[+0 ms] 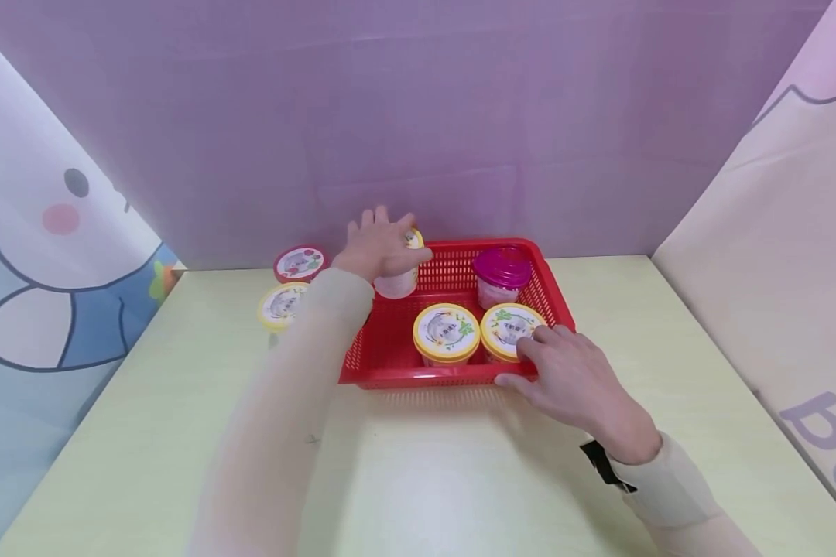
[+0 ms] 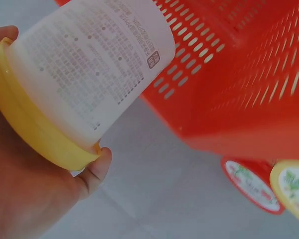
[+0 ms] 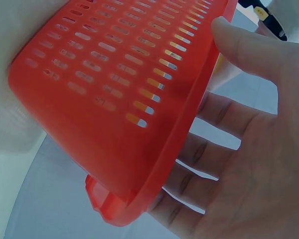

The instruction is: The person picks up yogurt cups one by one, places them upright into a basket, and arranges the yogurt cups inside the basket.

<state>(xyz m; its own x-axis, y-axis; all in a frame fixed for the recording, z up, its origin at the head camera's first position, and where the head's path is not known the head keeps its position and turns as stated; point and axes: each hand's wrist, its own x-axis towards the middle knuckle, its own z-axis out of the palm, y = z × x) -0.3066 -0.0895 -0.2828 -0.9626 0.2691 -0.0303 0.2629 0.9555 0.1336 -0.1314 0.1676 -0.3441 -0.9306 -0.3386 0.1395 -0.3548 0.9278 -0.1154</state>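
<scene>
In the head view my left hand (image 1: 378, 251) grips a white paper tub (image 1: 395, 286) by its yellow lid, over the back left part of a red plastic basket (image 1: 397, 377). The left wrist view shows the lid (image 2: 37, 117) between thumb and fingers, and printed text on the tub's side. My right hand (image 1: 574, 379) holds the basket's front rim near the right corner, thumb outside and fingers over the inner side. Beside those fingers sits a yellow-lidded tub (image 1: 508, 329), next to another yellow-lidded tub (image 1: 446, 333). A magenta-lidded tub (image 1: 503, 267) stands at the basket's back right.
Left of the basket are a red-lidded tub (image 1: 299, 263) and a yellow-lidded tub (image 1: 275, 307), the latter partly behind my left sleeve. A purple backdrop (image 1: 418, 116) rises right behind the basket. Printed cloths flank the pale table (image 1: 418, 480) on both sides.
</scene>
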